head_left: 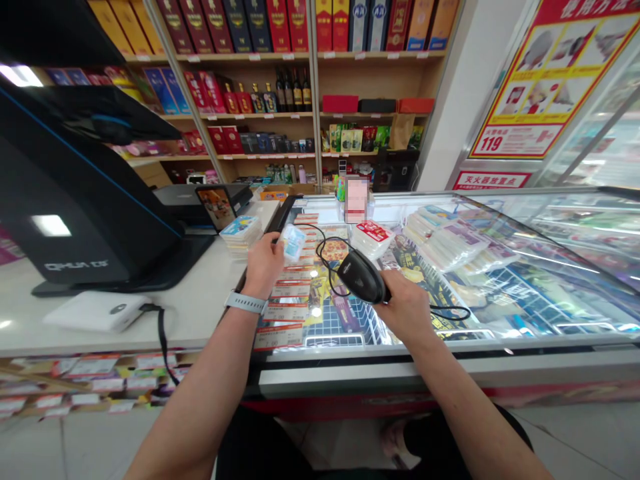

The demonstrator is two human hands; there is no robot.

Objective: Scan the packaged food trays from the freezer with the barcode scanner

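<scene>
At a shop freezer, the left hand (263, 263) pinches a small packet (293, 241) face-up toward the scanner (363, 277), gripped in the right hand's (405, 308) closed fingers.

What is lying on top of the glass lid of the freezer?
On the freezer lid lie stacks of flat white packets, a red-labelled packet and a row of price labels. What is printed on them is too small to read, and the packets hide the goods beneath them.
</scene>
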